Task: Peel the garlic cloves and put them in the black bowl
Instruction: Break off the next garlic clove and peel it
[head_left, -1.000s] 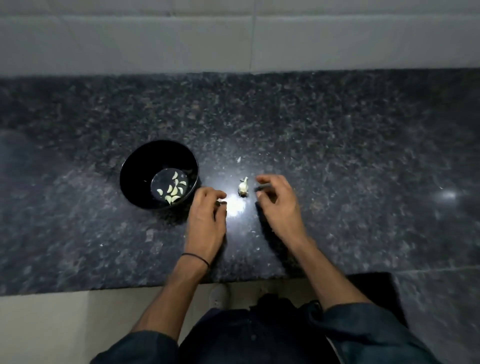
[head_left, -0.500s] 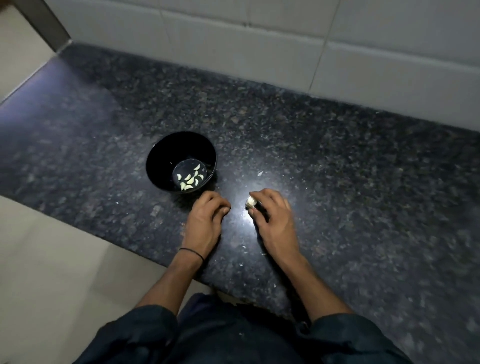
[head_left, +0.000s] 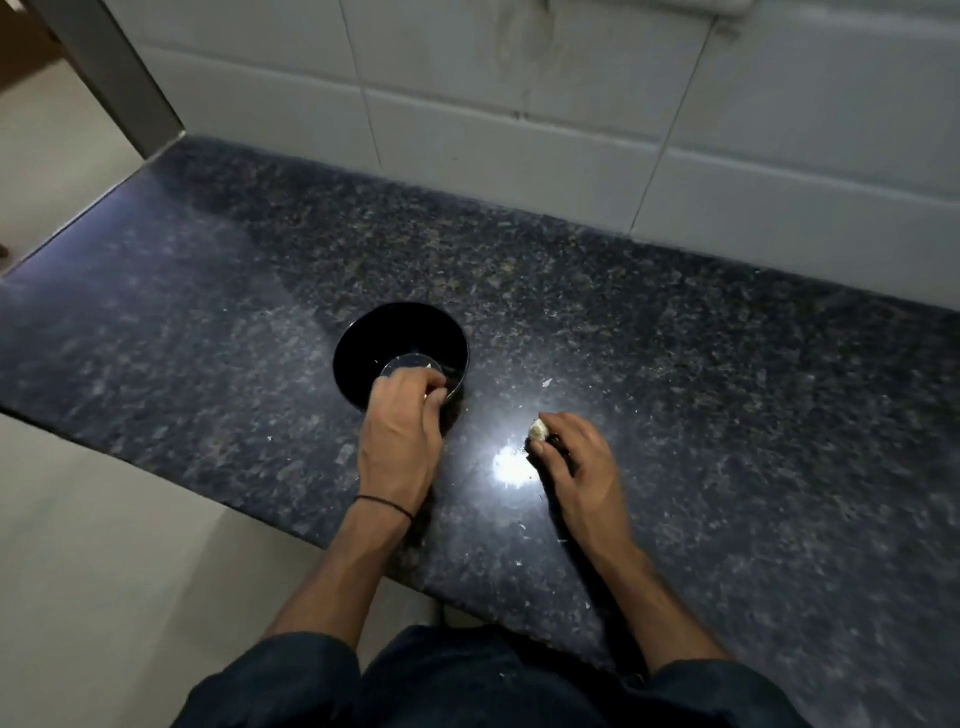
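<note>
Left hand (head_left: 402, 431) at the black bowl (head_left: 363, 332); right hand (head_left: 576, 467) pinching a garlic piece (head_left: 537, 430)

The garlic piece sits at the right hand's fingertips, low over the tabletop (head_left: 208, 338), pinched between thumb and fingers; it looks light and firm under dry papery skin likely to flake and slip, so a hold across its body, tip left free for peeling, seems best; the left hand hangs knuckles-up over the bowl's near rim, fingers curled; whether they enclose a clove I cannot tell.
</note>
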